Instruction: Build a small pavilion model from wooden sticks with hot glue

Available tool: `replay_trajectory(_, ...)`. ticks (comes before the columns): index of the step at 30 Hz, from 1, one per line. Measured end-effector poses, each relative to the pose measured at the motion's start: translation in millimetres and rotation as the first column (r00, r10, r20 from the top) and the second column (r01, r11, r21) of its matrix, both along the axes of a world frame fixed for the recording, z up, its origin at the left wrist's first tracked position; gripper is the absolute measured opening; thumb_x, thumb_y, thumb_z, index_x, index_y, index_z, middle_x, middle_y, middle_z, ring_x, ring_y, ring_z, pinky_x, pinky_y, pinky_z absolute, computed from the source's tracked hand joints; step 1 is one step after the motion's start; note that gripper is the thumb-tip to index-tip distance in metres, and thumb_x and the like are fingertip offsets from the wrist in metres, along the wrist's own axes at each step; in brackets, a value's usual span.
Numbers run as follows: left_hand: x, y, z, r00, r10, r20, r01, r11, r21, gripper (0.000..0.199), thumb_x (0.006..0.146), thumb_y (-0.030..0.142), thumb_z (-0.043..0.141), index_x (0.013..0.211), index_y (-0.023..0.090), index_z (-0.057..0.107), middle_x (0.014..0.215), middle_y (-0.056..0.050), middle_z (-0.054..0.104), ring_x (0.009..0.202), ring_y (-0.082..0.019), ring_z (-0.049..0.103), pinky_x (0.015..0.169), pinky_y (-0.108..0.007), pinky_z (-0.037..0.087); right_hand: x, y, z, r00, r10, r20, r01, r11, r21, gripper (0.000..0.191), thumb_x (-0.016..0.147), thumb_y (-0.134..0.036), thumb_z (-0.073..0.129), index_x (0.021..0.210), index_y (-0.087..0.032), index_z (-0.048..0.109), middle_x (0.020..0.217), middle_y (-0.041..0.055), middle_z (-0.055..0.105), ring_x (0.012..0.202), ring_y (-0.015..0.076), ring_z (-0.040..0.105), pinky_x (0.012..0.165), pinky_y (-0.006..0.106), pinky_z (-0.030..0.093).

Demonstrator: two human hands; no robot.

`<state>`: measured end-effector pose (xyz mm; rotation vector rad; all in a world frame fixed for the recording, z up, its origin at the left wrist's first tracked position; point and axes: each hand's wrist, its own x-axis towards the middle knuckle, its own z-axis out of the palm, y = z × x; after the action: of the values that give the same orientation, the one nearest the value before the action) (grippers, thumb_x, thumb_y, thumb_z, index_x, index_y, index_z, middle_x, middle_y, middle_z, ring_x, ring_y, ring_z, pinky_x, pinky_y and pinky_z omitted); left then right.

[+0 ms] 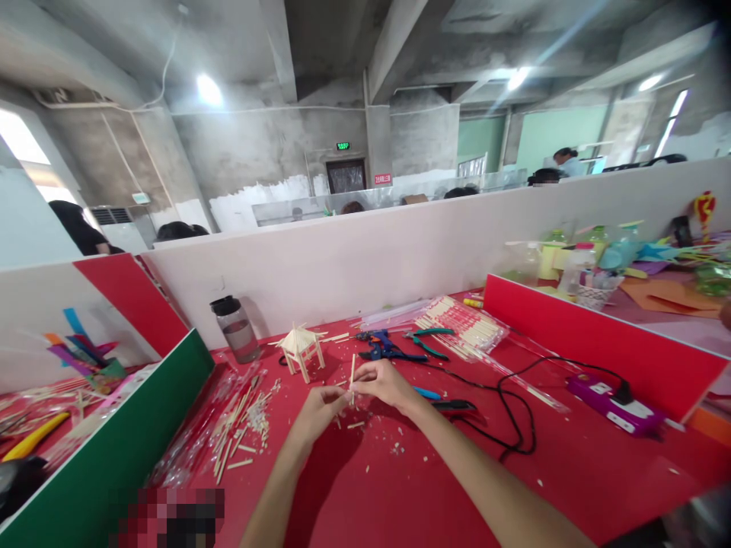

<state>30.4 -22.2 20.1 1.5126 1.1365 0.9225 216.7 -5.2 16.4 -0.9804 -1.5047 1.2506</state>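
Note:
Both hands meet over the middle of the red table. My right hand [378, 384] pinches a short, pale wooden stick [352, 370] that stands nearly upright. From the left, my left hand [323, 407] has its fingertips closed together near the stick's lower end; whether they grip the stick or a smaller piece is hidden. Just behind the hands stands a small pavilion-like model [301, 350] built of the same sticks, with a pointed roof and thin legs. Small offcuts lie on the table below the hands.
Behind my right hand lie a blue glue gun [388, 348] and green-handled pliers [434, 342]. Wrapped chopsticks [465, 327] are at the back. A utility knife [457, 407], black cable and purple power strip [614, 403] lie right. A bottle [235, 331] and stick pieces [237, 426] are left.

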Motion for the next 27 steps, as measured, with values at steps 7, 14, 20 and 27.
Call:
replay_trajectory(7,1,-1,1.3,0.998,-0.039,-0.043,0.041,0.998,0.045,0.05,0.061,0.061,0.077,0.064,0.012,0.074,0.052,-0.001,0.058,0.049,-0.01,0.042,0.052,-0.024,0.03,-2,1,-2.1,1.0,0.008,0.015,-0.008,1.0,0.006,0.019,0.066,-0.028,0.076,0.078,-0.014,0.074,0.07,0.0052,0.074,0.064,0.0181,0.067,0.062,0.026,0.049)
replay_trajectory(14,1,1,-2.5,0.998,-0.029,-0.057,0.032,0.998,0.052,0.048,0.063,0.06,0.077,0.066,0.012,0.075,0.054,-0.003,0.062,0.05,-0.012,0.045,0.053,-0.025,0.031,-2,5,-9.3,1.0,0.004,0.017,-0.004,1.0,-0.008,0.02,0.065,-0.028,0.077,0.079,-0.014,0.074,0.07,0.0053,0.074,0.065,0.0191,0.069,0.062,0.027,0.05)
replay_trajectory(20,1,-1,3.3,1.0,0.005,-0.024,-0.003,0.998,0.068,0.045,0.063,0.057,0.078,0.067,0.013,0.076,0.057,-0.005,0.065,0.052,-0.013,0.049,0.054,-0.025,0.035,-3,5,-9.7,1.0,0.015,-0.006,-0.015,0.999,0.03,0.024,0.067,-0.032,0.077,0.084,-0.015,0.074,0.074,0.0058,0.075,0.068,0.0194,0.069,0.064,0.028,0.051)
replay_trajectory(27,-1,0,1.4,1.0,0.012,0.017,-0.013,0.999,0.051,0.043,0.064,0.055,0.079,0.071,0.012,0.077,0.062,-0.006,0.067,0.055,-0.013,0.051,0.054,-0.024,0.037,-2,0,-0.3,1.0,0.005,-0.011,-0.005,1.0,0.01,0.028,0.065,-0.033,0.08,0.086,-0.015,0.074,0.078,0.0056,0.075,0.075,0.0196,0.069,0.07,0.028,0.051)
